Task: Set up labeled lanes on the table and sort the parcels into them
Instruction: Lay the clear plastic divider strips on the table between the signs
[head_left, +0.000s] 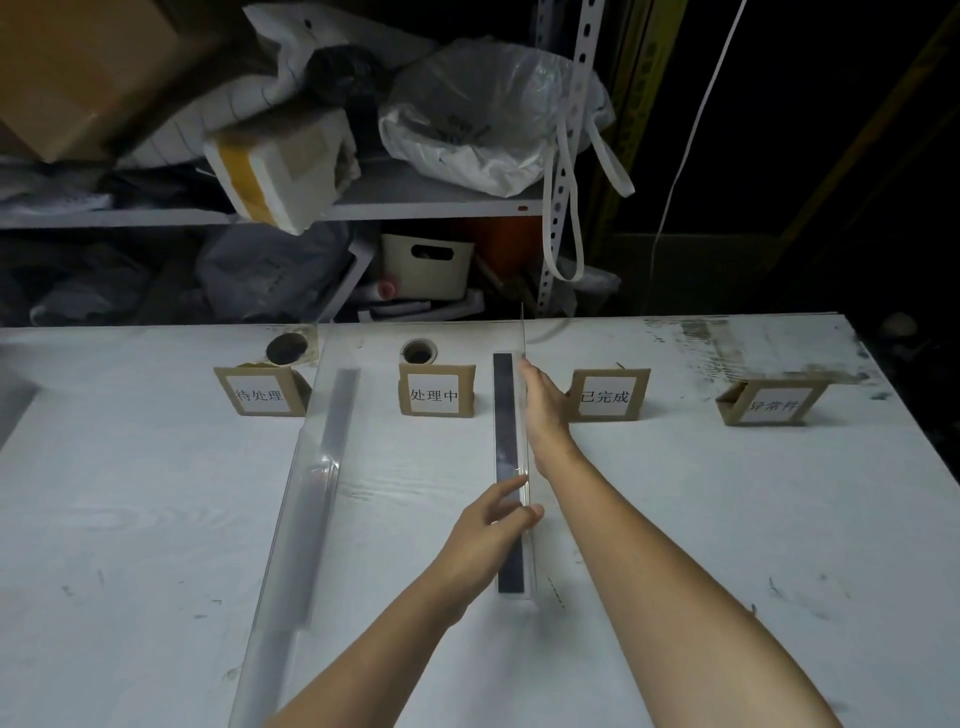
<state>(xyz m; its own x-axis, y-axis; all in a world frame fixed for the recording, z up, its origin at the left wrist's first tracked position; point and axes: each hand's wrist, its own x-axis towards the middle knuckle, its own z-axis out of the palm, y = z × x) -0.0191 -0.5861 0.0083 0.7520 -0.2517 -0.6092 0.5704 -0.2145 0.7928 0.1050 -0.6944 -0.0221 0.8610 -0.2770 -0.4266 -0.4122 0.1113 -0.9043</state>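
Standing on edge on the table (727, 519) between the second label card (435, 391) and the third label card (607, 395), the clear divider (506, 441) ran straight away from the person, its near part pinched between thumb and fingers of the left hand (488, 535). The right hand (543, 400) reached further out on a nearly straight arm, fingers extended and laid flat against the divider's far part, grasping nothing. Another divider (311, 493) stood left of it, beside the first label card (260, 392), with the fourth label card (771, 402) well apart on the right.
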